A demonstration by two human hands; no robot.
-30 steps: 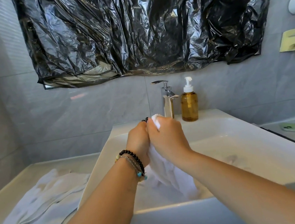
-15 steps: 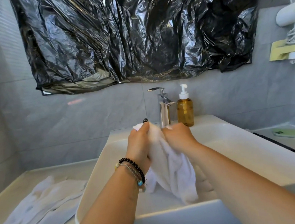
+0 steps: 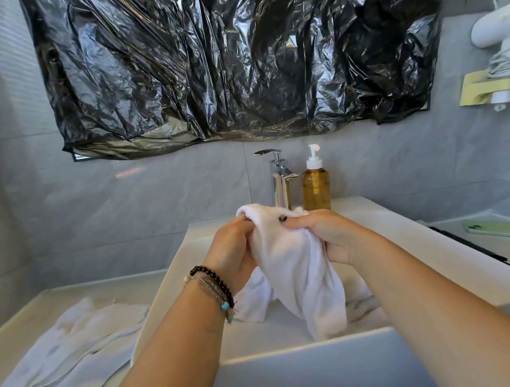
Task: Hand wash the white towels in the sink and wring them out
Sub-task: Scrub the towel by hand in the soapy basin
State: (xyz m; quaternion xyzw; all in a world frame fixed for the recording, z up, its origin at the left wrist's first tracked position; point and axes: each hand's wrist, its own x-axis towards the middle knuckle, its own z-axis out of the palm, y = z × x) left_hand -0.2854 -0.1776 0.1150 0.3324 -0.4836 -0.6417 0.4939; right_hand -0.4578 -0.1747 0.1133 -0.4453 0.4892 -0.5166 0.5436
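head view: my left hand (image 3: 232,250) and right hand (image 3: 327,236) both grip the white towel (image 3: 296,269) above the sink (image 3: 429,259); i'd twist hands opposite ways, keeping drips in the basin.

Bare forearms, no sleeves; the left wrist wears a black bead bracelet (image 3: 213,279) and a thin corded one with turquoise beads (image 3: 212,291).

both hands are gripping a soft, nubby white terry cloth towel (image 3: 295,260); behind the grip a polished chrome faucet (image 3: 281,188) is gleaming, below it the sink (image 3: 322,368) is showing glossy white ceramic.
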